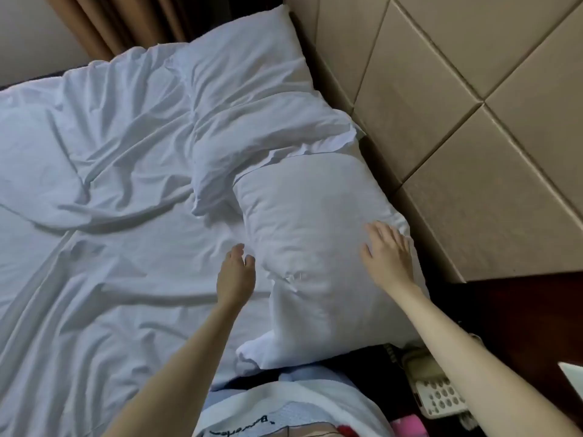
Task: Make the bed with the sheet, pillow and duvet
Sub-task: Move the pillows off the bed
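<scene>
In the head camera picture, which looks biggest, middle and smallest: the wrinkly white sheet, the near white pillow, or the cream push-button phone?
1. Wrinkly white sheet, filling most of the bed.
2. Near white pillow, touched by the right hand.
3. Cream push-button phone, partly hidden by the arm.

Pillow [315, 247] under the right hand [386, 253]: plain white. Second pillow [249, 80] beyond it: white. Sheet [94, 247] left of the left hand [235, 272]: white with a bluish cast, unpatterned. Headboard [473, 105] right of the right hand: tan, square-panelled. Telephone [438, 395] below the right hand: cream. Curtain [126, 23]: brown.
</scene>
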Action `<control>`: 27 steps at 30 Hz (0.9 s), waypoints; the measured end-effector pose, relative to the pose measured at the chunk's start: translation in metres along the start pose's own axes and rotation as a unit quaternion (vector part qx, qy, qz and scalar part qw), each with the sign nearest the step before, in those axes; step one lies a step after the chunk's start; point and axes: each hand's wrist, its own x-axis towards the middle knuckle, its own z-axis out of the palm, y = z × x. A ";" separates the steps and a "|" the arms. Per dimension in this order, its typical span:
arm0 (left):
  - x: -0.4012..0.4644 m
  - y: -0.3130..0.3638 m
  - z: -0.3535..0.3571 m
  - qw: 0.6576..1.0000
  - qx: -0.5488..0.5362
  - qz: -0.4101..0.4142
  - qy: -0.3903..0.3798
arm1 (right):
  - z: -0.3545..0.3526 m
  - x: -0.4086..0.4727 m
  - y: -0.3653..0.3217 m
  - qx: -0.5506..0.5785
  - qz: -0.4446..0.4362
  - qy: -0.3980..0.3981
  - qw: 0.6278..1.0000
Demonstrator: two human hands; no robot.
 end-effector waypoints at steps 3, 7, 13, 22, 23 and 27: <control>0.007 0.022 0.013 1.000 -0.007 -0.016 -0.006 | -0.003 0.021 0.028 0.019 0.064 -0.012 0.998; 0.017 0.047 0.030 0.999 -0.042 -0.028 -0.012 | 0.005 0.049 0.053 0.047 0.142 -0.066 0.987; 0.026 0.070 0.058 0.988 -0.026 -0.150 -0.008 | 0.029 0.083 0.068 0.099 0.227 -0.162 0.955; 0.034 0.085 0.093 0.964 -0.099 -0.248 -0.001 | 0.051 0.093 0.046 0.112 0.274 -0.153 0.943; 0.036 0.086 0.096 0.961 -0.108 -0.256 0.001 | 0.053 0.093 0.045 0.108 0.271 -0.151 0.945; 0.038 0.086 0.105 0.953 -0.162 -0.255 0.005 | 0.055 0.094 0.045 0.072 0.235 -0.132 0.960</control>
